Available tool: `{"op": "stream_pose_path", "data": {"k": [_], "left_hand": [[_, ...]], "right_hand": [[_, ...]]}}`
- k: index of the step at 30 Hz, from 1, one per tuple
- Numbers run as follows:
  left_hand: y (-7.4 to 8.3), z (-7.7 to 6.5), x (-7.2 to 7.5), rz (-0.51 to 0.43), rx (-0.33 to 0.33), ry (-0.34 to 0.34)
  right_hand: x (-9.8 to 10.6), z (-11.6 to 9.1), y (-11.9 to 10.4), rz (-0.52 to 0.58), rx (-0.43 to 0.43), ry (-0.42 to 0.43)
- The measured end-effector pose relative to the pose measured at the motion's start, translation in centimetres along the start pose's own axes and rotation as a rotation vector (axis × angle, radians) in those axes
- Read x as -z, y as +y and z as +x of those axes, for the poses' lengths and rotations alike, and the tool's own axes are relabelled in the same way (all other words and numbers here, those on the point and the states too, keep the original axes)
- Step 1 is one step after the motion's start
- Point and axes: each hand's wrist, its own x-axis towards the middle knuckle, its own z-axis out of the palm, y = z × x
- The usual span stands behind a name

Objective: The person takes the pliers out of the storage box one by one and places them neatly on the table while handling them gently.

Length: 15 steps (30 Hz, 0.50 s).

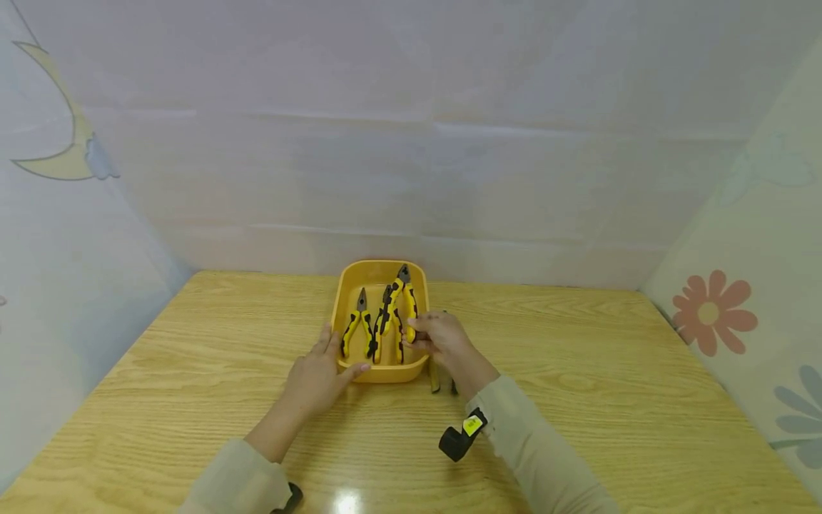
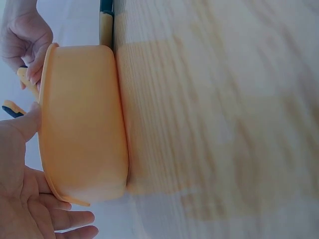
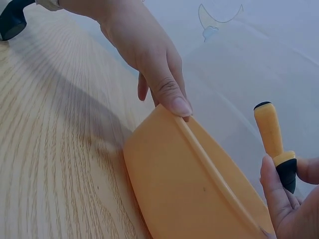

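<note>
A yellow plastic tray stands on the table against the back wall. My left hand rests at its front left corner, with the thumb on the front rim and the fingers fairly straight along the left side. At the right side my right hand pinches one handle of yellow-and-black pliers, whose jaws point to the back of the tray. Inside lie needle-nose pliers on the left and another pair of pliers in the middle, partly covered by the held ones.
Beside the tray's right wall, partly hidden under my right hand, a yellow-and-black handled tool lies on the wooden table. Printed cloth walls enclose the back and both sides.
</note>
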Motion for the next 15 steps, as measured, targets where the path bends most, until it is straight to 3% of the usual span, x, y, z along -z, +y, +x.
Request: {"op": "stream_pose_path", "data": {"k": [6, 15], "left_hand": [[0.0, 0.1, 0.1, -0.009, 0.009, -0.011], [0.1, 0.1, 0.0, -0.008, 0.008, -0.008]], "right_hand": [[0.8, -0.2, -0.2, -0.022, -0.005, 0.016], [2.3, -0.6, -0.1, -0.041, 0.009, -0.042]]}}
